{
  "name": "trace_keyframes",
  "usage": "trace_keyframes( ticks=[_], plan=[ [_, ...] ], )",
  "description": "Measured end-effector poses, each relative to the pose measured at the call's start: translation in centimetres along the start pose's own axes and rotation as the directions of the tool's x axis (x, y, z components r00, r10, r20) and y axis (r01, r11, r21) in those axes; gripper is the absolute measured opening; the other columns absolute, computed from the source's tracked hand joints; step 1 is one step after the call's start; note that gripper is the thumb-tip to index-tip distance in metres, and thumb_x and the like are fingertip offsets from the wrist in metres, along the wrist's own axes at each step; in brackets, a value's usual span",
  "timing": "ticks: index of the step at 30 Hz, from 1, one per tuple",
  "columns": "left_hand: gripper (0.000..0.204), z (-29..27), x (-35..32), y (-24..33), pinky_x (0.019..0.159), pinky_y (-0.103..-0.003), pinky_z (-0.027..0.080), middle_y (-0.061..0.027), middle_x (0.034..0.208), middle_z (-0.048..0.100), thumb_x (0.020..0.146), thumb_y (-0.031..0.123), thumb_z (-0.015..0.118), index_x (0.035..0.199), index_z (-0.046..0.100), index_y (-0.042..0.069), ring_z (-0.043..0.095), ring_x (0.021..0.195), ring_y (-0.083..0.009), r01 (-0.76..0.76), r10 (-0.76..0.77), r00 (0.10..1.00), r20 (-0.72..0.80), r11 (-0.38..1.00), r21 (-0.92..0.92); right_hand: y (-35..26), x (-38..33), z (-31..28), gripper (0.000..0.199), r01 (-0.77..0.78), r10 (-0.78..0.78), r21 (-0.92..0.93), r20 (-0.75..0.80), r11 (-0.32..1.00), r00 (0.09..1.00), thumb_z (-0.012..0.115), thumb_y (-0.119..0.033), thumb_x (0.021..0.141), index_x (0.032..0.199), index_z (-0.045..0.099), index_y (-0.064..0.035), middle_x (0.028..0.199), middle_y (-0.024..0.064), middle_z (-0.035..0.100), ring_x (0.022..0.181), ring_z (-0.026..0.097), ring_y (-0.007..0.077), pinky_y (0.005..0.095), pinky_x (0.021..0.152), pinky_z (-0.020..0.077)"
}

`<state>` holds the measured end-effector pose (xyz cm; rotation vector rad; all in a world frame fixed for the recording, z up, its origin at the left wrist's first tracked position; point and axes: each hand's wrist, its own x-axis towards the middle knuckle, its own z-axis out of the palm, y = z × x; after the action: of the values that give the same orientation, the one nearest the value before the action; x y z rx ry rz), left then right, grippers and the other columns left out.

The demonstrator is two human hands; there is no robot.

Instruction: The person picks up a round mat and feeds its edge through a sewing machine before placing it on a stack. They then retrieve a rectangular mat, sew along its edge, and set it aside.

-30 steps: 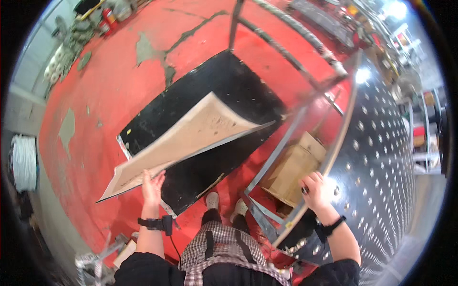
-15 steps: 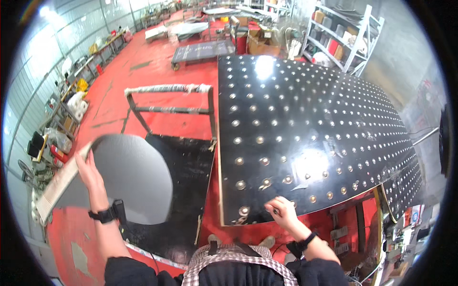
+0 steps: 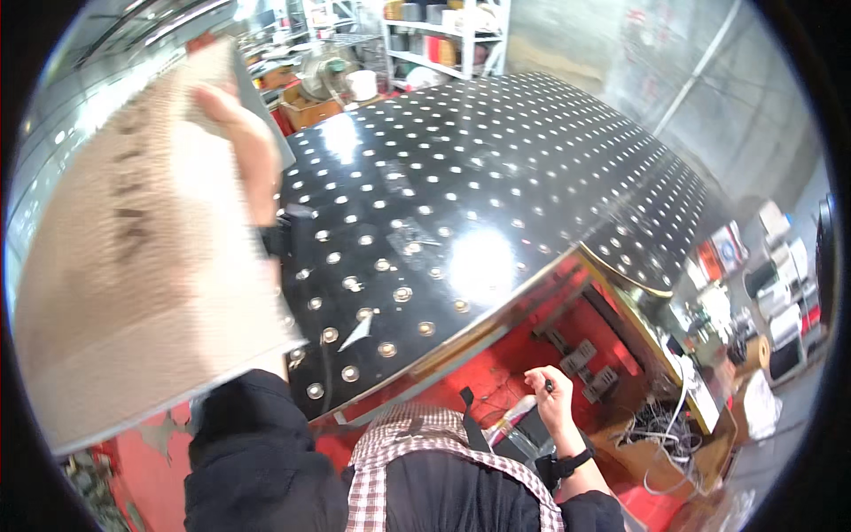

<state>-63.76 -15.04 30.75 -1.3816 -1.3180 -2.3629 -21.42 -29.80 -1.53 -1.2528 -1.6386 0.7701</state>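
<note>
A large panel stands up on the left, close in front of me. Its near face is beige and woven-looking with dark printing, and a grey face shows at its far edge. My left hand grips it near that top edge, fingers over the beige side, somewhat blurred; the panel covers part of that forearm. Lower right, my right hand is curled around a slim black pen-like thing, of which only the end shows. This hand is beyond the front edge of a black table studded with silver rollers or balls.
A white scrap and clear plastic film lie on the studded table. Below are tangled cables and the red floor. White shelving and a fan stand behind.
My view has swung right. The panel has come up from the low black cart, its beige face now toward me, with my left hand still on it. My right hand has left the studded table.
</note>
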Motion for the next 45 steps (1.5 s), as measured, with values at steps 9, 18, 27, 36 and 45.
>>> trace_keyframes(
  ticks=[9, 18, 27, 36, 45],
  plan=[
    [0.044, 6.5, -34.2, -7.4, 0.108, -0.043, 0.037, -0.024, 0.134, 0.05, 0.09, 0.015, 0.055, 0.13, 0.051, -0.002, 0.049, 0.124, -0.0356, 0.348, -0.167, 0.109, 0.98, 0.93, 0.119, 3.3, 3.8, -1.2, 0.024, -0.292, 0.307, 0.251, -0.023, 0.923, 0.951, 0.054, -0.018, 0.099, 0.101, 0.069, 0.0014, 0.085, 0.0048, 0.069, 0.076, 0.061, 0.0088, 0.0236, 0.067, 0.0484],
    [0.025, -10.0, -29.9, -15.4, 0.091, -0.031, 0.049, -0.0083, 0.11, 0.067, 0.093, 0.008, 0.059, 0.116, 0.064, 0.001, 0.063, 0.103, -0.0176, 0.511, -0.663, 0.13, 0.737, 0.682, 0.523, 9.8, 14.4, 7.4, 0.042, -0.605, 0.574, 0.267, 0.191, 0.75, 0.796, 0.061, -0.037, 0.095, 0.11, 0.061, 0.0013, 0.089, 0.0108, 0.071, 0.06, 0.057, 0.0091, 0.0235, 0.053, 0.0441],
    [0.056, -21.4, -20.4, -32.7, 0.098, -0.046, 0.045, -0.0261, 0.125, 0.054, 0.088, 0.039, 0.058, 0.13, 0.052, 0.003, 0.054, 0.115, -0.0421, 0.083, -0.75, 0.644, -0.154, -0.131, 0.988, 10.4, 20.8, 9.4, 0.018, -0.751, 0.77, 0.444, 0.185, 0.488, 0.61, 0.068, -0.019, 0.091, 0.087, 0.061, -0.0025, 0.072, 0.0068, 0.066, 0.06, 0.064, 0.0138, 0.0243, 0.049, 0.0458],
    [0.03, -13.9, -18.6, -26.6, 0.075, -0.031, 0.052, -0.0118, 0.092, 0.069, 0.081, 0.01, 0.064, 0.104, 0.064, -0.009, 0.066, 0.081, -0.0168, 0.595, -0.946, 0.311, 0.093, 0.27, 0.757, 14.1, 26.4, 6.5, 0.03, -0.806, 0.726, 0.241, 0.349, 0.541, 0.592, 0.063, -0.035, 0.092, 0.091, 0.061, -0.005, 0.069, 0.0098, 0.07, 0.042, 0.052, 0.0088, 0.0208, 0.038, 0.0326],
    [0.045, 3.9, -29.6, -17.1, 0.083, -0.033, 0.052, -0.0139, 0.103, 0.066, 0.073, 0.003, 0.058, 0.117, 0.055, -0.007, 0.066, 0.087, -0.0224, 0.881, -0.895, 0.349, 0.28, 0.415, 0.229, 21.0, 28.6, -7.7, 0.023, -0.556, 0.414, 0.314, 0.418, 0.769, 0.809, 0.06, -0.019, 0.094, 0.106, 0.063, 0.0004, 0.082, 0.011, 0.07, 0.06, 0.062, 0.0126, 0.0234, 0.052, 0.0478]
  ],
)
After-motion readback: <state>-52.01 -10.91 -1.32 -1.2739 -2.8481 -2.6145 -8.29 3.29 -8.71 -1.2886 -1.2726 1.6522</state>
